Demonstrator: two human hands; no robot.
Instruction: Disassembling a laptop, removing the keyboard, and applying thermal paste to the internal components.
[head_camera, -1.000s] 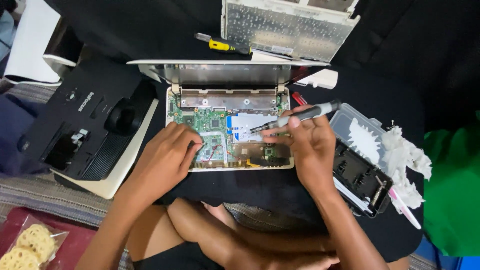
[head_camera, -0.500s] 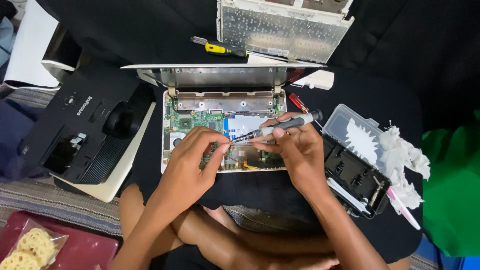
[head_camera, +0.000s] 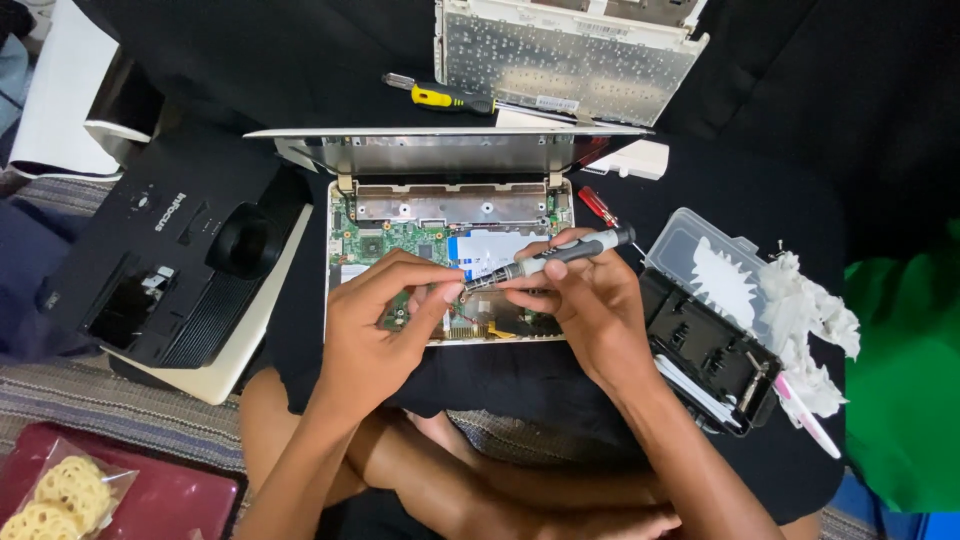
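1. Work surface: black cloth (head_camera: 760, 200) draped over the person's lap and the floor in front, striped mat at the lower left. The dark, soft backing suits loose small parts and a bare board.
2. Right hand (head_camera: 590, 310) grips a grey precision screwdriver (head_camera: 560, 255) pen-style, laid low and nearly flat so the tip reaches left into the board.
3. Left hand (head_camera: 385, 320) is curled, thumb and forefinger pinched at the driver tip, apparently steadying the bit. Whether they hold a screw, can't tell.
4. Both hands sit over the opened laptop base (head_camera: 450, 260), green mainboard exposed, screen lid tilted back, square to the body for close reach.
5. Open bit case (head_camera: 705, 335) just right of the right hand, clear lid flipped up; crumpled white tissue (head_camera: 810, 320) beside it.
6. Removed keyboard deck (head_camera: 565, 45) parked face down beyond the laptop, yellow-handled screwdriver (head_camera: 445, 97) next to it.
7. Black projector (head_camera: 165, 260) on the left, well apart from the work; packet of round snacks (head_camera: 60, 495) at the bottom left.
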